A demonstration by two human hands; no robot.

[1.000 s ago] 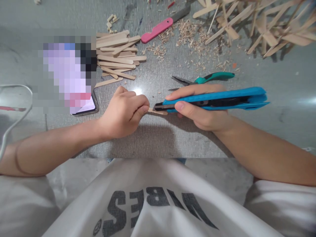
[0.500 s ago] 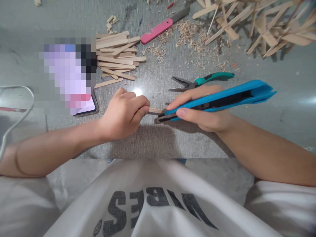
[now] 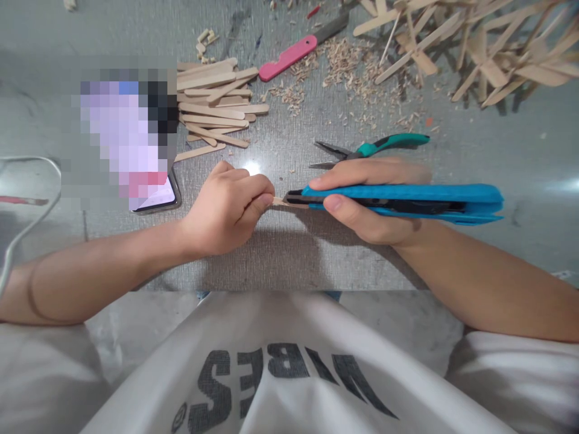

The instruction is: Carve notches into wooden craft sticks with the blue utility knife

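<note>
Head view: near the center of the frame, the left hand (image 3: 235, 208) is pinching a narrow wooden craft stick (image 3: 279, 201), thumb and index finger clamped on it and the other fingers curling in; the stick is protruding toward the right, just above the grey tabletop (image 3: 262, 265) or resting on it, cannot tell which. Right of center, the right hand (image 3: 373, 224) is gripping a blue utility knife (image 3: 416, 191), with thumb and index finger pressing along opposite sides of its body; the remaining fingers are mostly hiding beneath. The knife's dark tip is overlapping the stick just beside the left fingertips; blade contact cannot be told. Just above the right hand, green-handled needle-nose pliers (image 3: 393, 141) are lying with jaws apart. Upper center-left, a pile of craft sticks (image 3: 217, 114) is lying loosely, one end running behind a pixelated patch; a smartphone (image 3: 177, 196) is showing its edge below that patch. Top center, a pink-handled blade (image 3: 289, 57) is resting beside scattered wood shavings (image 3: 344, 63). Upper right, assemblies of crossed sticks (image 3: 493, 72) are crowding together. A white cable (image 3: 34, 158) is curving at far left.
</note>
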